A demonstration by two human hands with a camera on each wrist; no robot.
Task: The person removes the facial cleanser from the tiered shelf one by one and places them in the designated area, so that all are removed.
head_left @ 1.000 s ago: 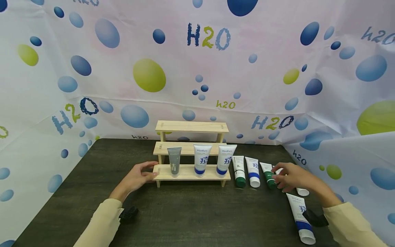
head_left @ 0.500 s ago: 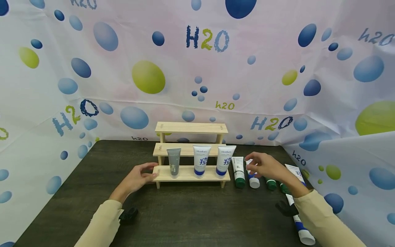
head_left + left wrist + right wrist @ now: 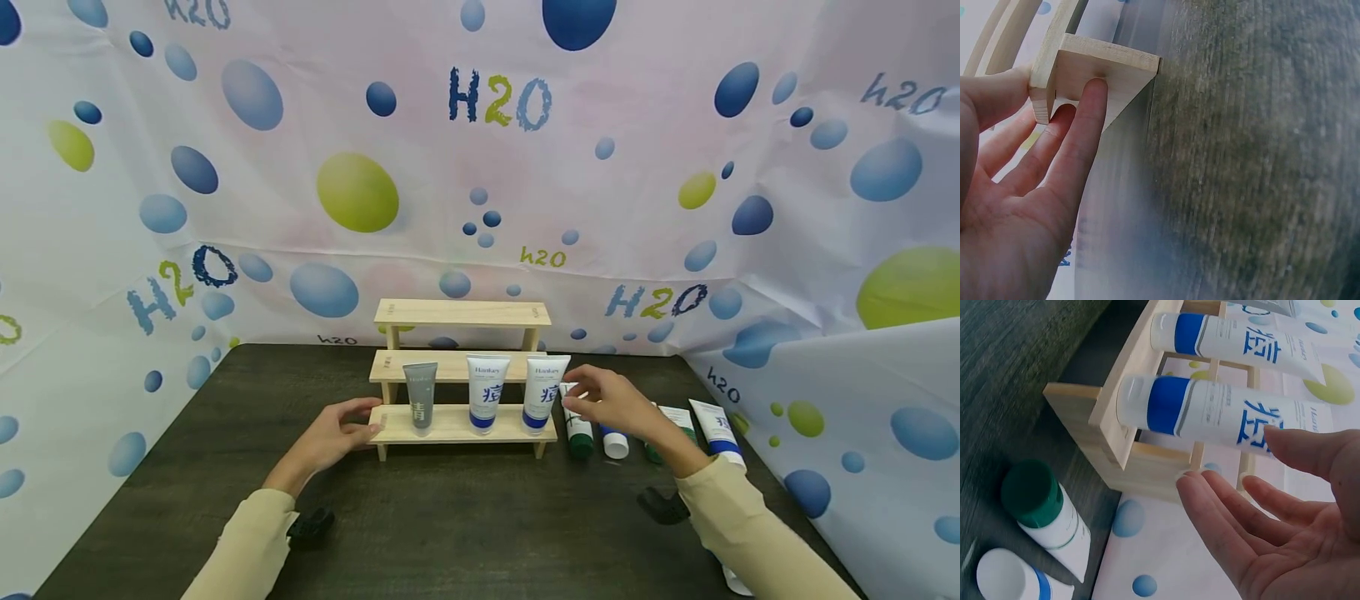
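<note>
A three-step wooden display rack [image 3: 462, 313] stands on the dark table. My left hand [image 3: 326, 437] holds the left end of its lowest shelf, thumb on the plank and fingers beneath it in the left wrist view. On that shelf a small grey tube [image 3: 421, 396] and two white tubes with blue bands stand on their caps. My right hand [image 3: 611, 402] is beside the rightmost white tube [image 3: 1210, 412]. Its thumb overlaps that tube in the right wrist view, while the other fingers are spread behind it, not curled round anything.
Right of the rack lie a green-capped tube [image 3: 581, 439], a white-capped tube [image 3: 615, 444] and several more, including a blue-banded tube [image 3: 716, 429] near the table's right side. The right arm partly covers them. A printed curtain [image 3: 465, 175] hangs behind the table.
My right hand has moved left from the lying tubes to the rack's right end. A blue-banded tube at far right shows more fully. My left hand stays on the shelf.
</note>
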